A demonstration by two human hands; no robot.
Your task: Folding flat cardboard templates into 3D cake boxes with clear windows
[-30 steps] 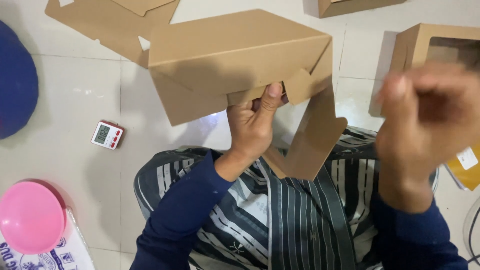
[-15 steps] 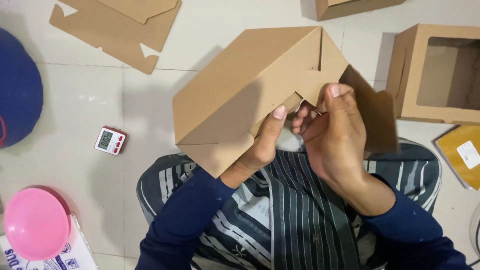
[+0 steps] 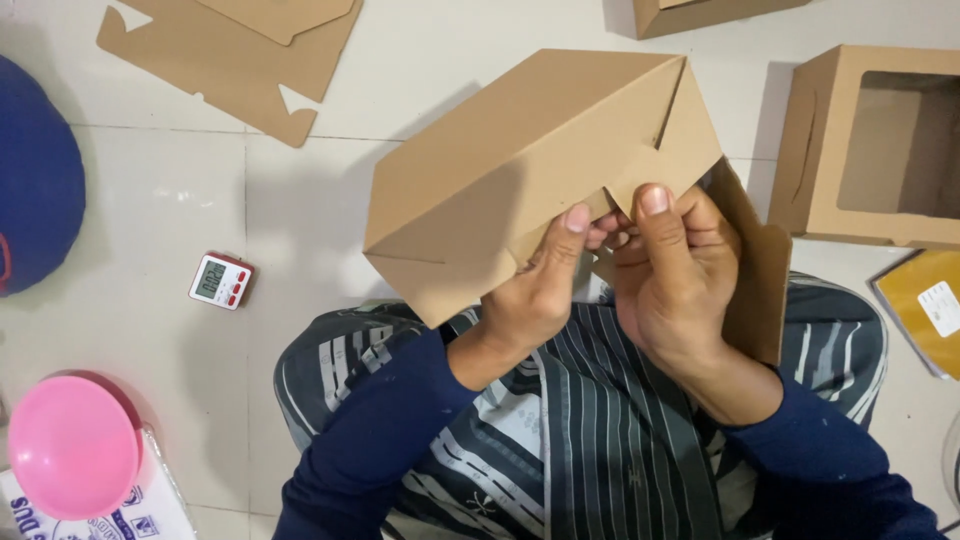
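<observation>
Holding a half-folded brown cardboard box [image 3: 520,170] over our lap, we have both hands at its near edge. Our left hand [image 3: 535,295] grips from below, thumb pressed flat against the box's underside panel beside a notched flap. Our right hand [image 3: 675,275] closes on the neighbouring flap, thumb on the outer face, fingers curled behind; the two hands touch at the fingertips. A loose side panel of the same box hangs down past the right wrist, against the striped grey cloth [image 3: 600,430] covering our knees. Dark blue sleeves run up to both wrists.

On the pale tiled floor [image 3: 300,230], a small white digital timer with red buttons [image 3: 220,280] lies to our left, well apart from the box. Flat, uncut-looking brown cardboard blanks [image 3: 240,50] lie at the upper left. An assembled brown box with a window opening [image 3: 875,145] stands at the right, and another cardboard piece shows at the top edge. A pink round plastic bowl [image 3: 70,445] sits at the lower left on a printed white package; a dark blue rounded object [image 3: 35,180] fills the left margin. A yellow flat packet [image 3: 925,310] lies at the far right.
</observation>
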